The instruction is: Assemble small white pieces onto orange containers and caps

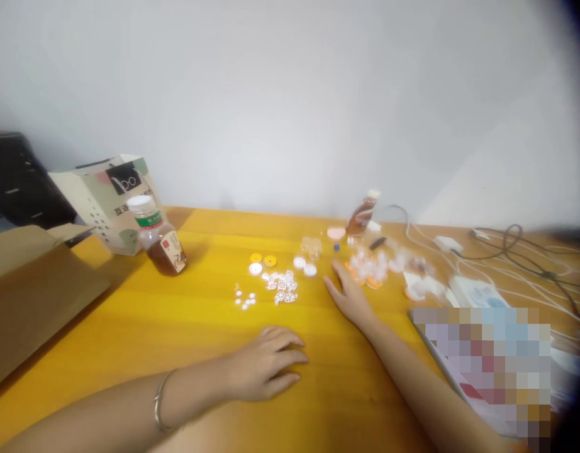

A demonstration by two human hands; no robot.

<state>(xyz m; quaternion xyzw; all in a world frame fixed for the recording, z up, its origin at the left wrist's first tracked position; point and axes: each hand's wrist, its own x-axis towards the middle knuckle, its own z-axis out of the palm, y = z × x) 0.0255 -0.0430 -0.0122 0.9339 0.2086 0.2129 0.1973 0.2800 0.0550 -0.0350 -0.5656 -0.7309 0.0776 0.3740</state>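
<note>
My left hand [268, 365], with a silver bangle on its wrist, is low over the yellow wooden table [214, 352], fingers apart and nothing in them. Farther forward, my right hand [349, 296] is also open, thumb and fingers apart. It is nearest to a cluster of white and orange plastic parts [368, 267]. Left of it are two white discs [304, 266] and a pile of white cut-out pieces [283, 285]. Small white dots [245, 301] lie in a loose group beyond my left hand. Yellow rings [263, 259] and a white ring [255, 269] sit behind them.
A tea-coloured plastic bottle [160, 242] stands by a printed paper bag [115, 201] at left, near an open cardboard box [39, 289]. Another brown bottle [363, 214] stands at the back. Cables [511, 251], a white box [479, 292] and a blurred-out flat item [483, 371] occupy the right.
</note>
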